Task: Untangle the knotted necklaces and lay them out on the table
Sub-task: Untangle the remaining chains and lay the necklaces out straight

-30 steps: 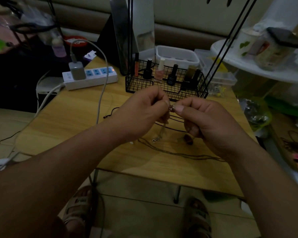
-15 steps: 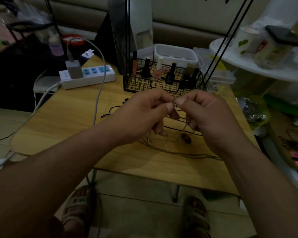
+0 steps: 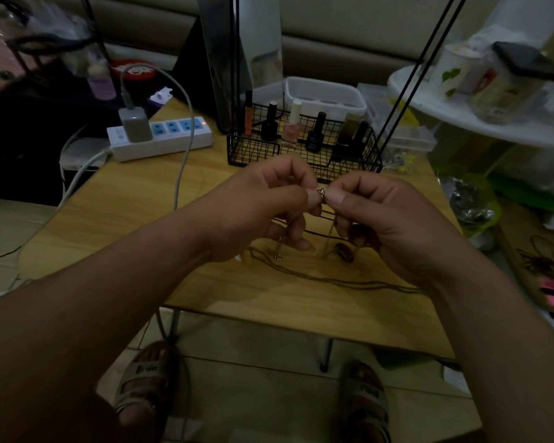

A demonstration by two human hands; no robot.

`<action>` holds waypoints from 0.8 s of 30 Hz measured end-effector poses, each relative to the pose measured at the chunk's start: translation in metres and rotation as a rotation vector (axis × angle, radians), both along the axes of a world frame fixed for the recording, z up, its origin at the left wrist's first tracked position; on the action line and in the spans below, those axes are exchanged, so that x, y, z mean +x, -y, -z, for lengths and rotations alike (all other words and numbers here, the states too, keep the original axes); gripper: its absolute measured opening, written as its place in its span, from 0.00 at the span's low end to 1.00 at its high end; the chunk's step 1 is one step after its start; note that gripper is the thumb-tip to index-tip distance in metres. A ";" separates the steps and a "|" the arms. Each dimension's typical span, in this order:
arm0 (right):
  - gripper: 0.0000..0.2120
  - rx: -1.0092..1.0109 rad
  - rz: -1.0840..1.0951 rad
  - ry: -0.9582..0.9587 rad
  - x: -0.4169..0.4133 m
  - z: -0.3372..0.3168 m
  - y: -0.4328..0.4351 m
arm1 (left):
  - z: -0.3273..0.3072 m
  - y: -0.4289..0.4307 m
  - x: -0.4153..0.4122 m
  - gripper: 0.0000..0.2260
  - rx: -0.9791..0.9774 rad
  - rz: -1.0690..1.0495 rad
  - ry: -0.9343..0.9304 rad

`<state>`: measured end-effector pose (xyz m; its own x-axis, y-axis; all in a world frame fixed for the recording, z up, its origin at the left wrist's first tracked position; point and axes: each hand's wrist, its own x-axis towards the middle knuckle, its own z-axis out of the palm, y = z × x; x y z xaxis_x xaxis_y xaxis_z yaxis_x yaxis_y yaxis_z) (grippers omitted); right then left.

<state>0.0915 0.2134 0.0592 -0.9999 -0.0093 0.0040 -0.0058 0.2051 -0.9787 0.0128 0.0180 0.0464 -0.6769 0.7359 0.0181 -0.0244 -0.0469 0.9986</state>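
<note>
- Compared with a second ago, both hands remain together above the middle of the surface (image 3: 135, 203). The lower fingers of my left hand (image 3: 269, 206) have uncurled and now point down. A strand of chain now also hangs under my right hand (image 3: 384, 225).
- Head view: my left hand pinches the silver necklace (image 3: 322, 193) between thumb and forefinger, right at its small tangle.
- My right hand pinches the same tangle from the other side, thumb tip almost touching the left thumb tip, the other fingers curled in.
- The thin chain drops from each hand. The left strand ends in a clasp (image 3: 278, 257) just above the wood, and the right strand falls beside a brown bead (image 3: 344, 251) that lies on the surface.
- A dark cord necklace (image 3: 333, 279) lies stretched along the surface below my hands, running off toward the right edge.
- More black cord (image 3: 320, 233) lies under the gap between the hands.
- Behind them stands a black wire basket (image 3: 253, 151) holding nail polish bottles (image 3: 291, 126).
- A white power strip (image 3: 173, 142) sits at the far left with a grey charger (image 3: 135, 124) plugged in.
</note>
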 end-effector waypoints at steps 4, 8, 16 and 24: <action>0.04 0.005 0.005 0.008 -0.002 0.002 -0.001 | 0.002 -0.002 -0.002 0.02 0.047 -0.015 0.027; 0.05 0.048 0.069 0.008 -0.004 0.004 0.000 | 0.003 -0.004 -0.006 0.03 0.100 -0.113 0.059; 0.08 0.118 0.206 -0.085 -0.005 0.002 0.010 | 0.004 -0.008 -0.003 0.06 0.025 -0.146 0.060; 0.10 0.113 0.184 -0.054 -0.004 0.006 0.013 | 0.002 -0.001 -0.001 0.02 -0.283 -0.131 -0.246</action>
